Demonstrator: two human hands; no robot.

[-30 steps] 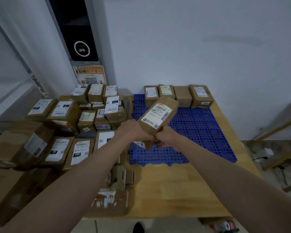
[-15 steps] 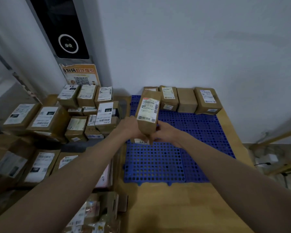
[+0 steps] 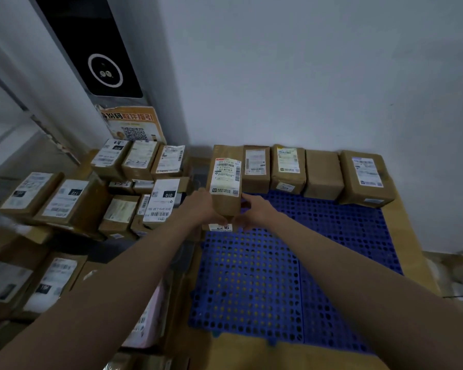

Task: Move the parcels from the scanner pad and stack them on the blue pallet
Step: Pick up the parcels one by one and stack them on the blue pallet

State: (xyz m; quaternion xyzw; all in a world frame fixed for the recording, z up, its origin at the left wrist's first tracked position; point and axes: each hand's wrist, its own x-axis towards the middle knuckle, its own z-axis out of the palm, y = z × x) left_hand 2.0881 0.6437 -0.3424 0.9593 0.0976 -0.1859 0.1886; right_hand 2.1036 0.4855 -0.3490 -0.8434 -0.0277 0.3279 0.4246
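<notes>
Both hands, left hand (image 3: pixel 202 206) and right hand (image 3: pixel 254 209), grasp the near end of a long brown cardboard parcel with a white shipping label (image 3: pixel 225 182), held at the far left of the perforated blue plastic pallet (image 3: pixel 251 284), beside the row of four brown parcels (image 3: pixel 316 173). Placement seems underway; next, lower it flush alongside and release.

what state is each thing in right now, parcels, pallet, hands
held parcel: upright, label facing the camera, gripped at its lower end by both hands
left hand: gripping the parcel's left side
right hand: gripping its right side
blue pallet: mostly bare
row of four parcels: set along the pallet's far edge
parcel pile: stacked left of the pallet
</notes>
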